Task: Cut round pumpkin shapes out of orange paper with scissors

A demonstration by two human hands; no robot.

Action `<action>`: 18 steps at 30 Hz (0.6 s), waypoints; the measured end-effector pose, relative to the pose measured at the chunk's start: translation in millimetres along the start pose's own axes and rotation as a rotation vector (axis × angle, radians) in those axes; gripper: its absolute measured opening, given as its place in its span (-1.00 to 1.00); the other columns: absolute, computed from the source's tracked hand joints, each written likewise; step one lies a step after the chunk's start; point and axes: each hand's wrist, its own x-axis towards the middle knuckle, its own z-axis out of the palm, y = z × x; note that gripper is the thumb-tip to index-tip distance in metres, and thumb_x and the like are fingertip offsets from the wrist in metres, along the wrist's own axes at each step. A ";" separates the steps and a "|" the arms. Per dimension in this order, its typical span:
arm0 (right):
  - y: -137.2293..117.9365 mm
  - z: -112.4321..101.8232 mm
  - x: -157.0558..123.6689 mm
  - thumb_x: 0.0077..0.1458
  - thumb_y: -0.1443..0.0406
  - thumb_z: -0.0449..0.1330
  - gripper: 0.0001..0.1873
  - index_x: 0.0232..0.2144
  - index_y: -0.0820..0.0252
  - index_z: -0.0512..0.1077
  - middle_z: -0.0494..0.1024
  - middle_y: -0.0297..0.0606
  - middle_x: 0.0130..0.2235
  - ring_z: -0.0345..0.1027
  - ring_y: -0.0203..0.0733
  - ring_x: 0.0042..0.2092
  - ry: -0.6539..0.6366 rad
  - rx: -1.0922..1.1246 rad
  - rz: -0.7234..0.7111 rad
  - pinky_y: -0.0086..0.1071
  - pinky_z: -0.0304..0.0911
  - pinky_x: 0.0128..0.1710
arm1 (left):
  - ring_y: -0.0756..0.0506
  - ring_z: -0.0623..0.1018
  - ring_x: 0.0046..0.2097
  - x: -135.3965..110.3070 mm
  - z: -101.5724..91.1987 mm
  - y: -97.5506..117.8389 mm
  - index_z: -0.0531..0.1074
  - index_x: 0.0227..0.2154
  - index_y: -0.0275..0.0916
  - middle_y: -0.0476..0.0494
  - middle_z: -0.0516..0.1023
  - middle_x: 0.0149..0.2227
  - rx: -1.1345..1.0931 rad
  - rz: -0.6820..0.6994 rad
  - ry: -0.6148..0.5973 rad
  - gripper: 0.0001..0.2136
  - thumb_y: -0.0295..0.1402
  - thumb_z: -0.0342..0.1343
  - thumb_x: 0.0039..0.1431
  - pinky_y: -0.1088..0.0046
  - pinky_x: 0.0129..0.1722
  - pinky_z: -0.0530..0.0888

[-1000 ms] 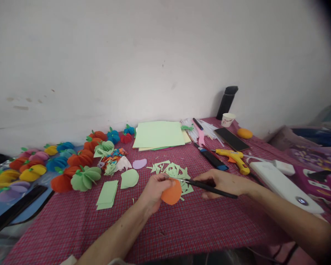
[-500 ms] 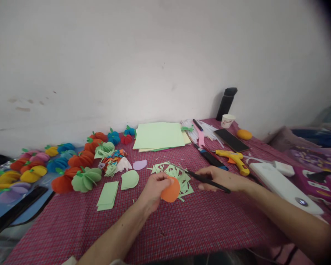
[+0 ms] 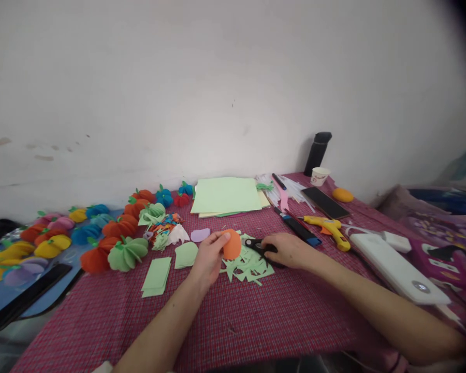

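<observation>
A counter (image 3: 291, 326) under a red-purple checked cloth runs up to a plain pale wall (image 3: 159, 93), matt and flecked with a few small marks. At the left, a blue surface (image 3: 60, 298) carries more of the felt-like pumpkins (image 3: 128, 253), whose thin, fanned segments come in orange, yellow, blue, pink and pale green. At the back lies a stack of smooth, pale green sheets (image 3: 227, 196); to its right stand a tall black bottle (image 3: 317, 154) and a small paper cup (image 3: 319, 176).

The left hand (image 3: 210, 254) has its grip pinching the edge of a flat orange disc (image 3: 232, 245), soft-looking and matt, held up at the left of a tangle of jagged green scraps (image 3: 252, 268). The right hand (image 3: 289, 250) has its grip closed around the black handles of the scissors (image 3: 259, 245), just beside the disc; how far the blades are parted is hard to tell here. Left of the scraps lie a rounded green piece (image 3: 186, 255) and flat green rectangles (image 3: 156, 276). A glossy yellow glue gun (image 3: 330, 228) rests at the right.
</observation>
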 end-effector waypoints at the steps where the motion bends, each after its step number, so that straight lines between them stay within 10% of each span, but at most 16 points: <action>1: -4.3 -2.1 1.9 -0.08 0.27 0.10 -0.80 -0.34 0.16 0.43 0.50 -0.21 -0.33 0.31 -0.15 -0.26 0.034 -0.012 -0.006 -0.39 0.10 -0.27 | 0.03 0.42 -0.45 1.2 -1.0 -1.0 0.43 -0.47 -0.33 -0.07 0.46 -0.47 0.006 0.012 0.004 -0.78 -0.28 0.21 -0.20 0.52 -0.44 0.33; 8: -43.2 2.2 20.6 0.05 0.15 -0.04 -0.71 -0.33 0.19 0.39 0.47 -0.29 -0.41 0.29 -0.27 -0.41 0.252 0.459 -0.037 -0.43 0.15 -0.41 | 0.01 0.43 -0.43 6.1 -3.8 -6.1 0.44 -0.44 -0.33 -0.10 0.48 -0.44 -0.041 0.048 0.035 -0.72 -0.24 0.22 -0.23 0.52 -0.43 0.34; 18: -40.0 46.8 31.1 -0.07 0.09 0.12 -0.69 -0.38 0.22 0.30 0.26 -0.44 -0.60 0.04 -0.44 -0.62 0.221 0.990 0.078 -0.53 -0.02 -0.65 | 0.00 0.45 -0.42 4.5 -0.4 -18.1 0.40 -0.28 -0.30 -0.12 0.49 -0.38 0.039 0.098 -0.006 -0.68 -0.33 0.19 -0.19 0.49 -0.40 0.35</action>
